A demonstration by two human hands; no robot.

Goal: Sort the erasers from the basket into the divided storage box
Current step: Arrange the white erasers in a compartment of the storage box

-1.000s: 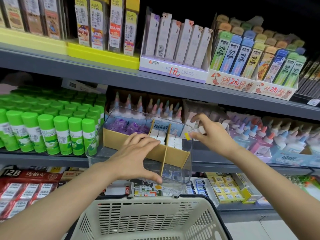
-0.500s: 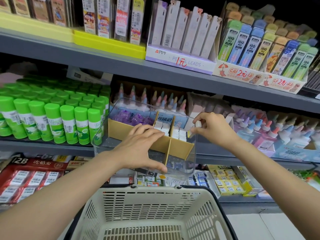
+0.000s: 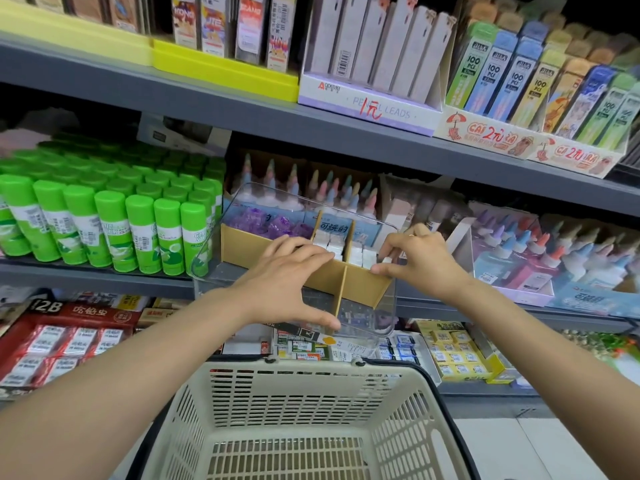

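Observation:
The divided storage box [image 3: 364, 286], clear plastic with brown cardboard partitions, sits tilted at the front of the middle shelf. Purple erasers [image 3: 277, 225] fill its left section and white erasers [image 3: 362, 255] stand in the two narrow right sections. My left hand [image 3: 291, 282] grips the box's front wall, fingers over the cardboard edge and thumb underneath. At the box's right front corner my right hand [image 3: 420, 263] pinches a small white eraser [image 3: 386, 260] just over the right section. The beige basket [image 3: 311, 368] below shows only bare mesh.
Green glue sticks [image 3: 138, 233] crowd the shelf left of the box and glue bottles [image 3: 540, 258] stand to its right. Pencil lead packs [image 3: 367, 46] line the shelf above. Boxed erasers [image 3: 453, 355] and red packs [image 3: 62, 341] lie on the lower shelf.
My right hand has come down and left with the small eraser, from above the box's right side to its right front corner. My left hand keeps its grip on the box.

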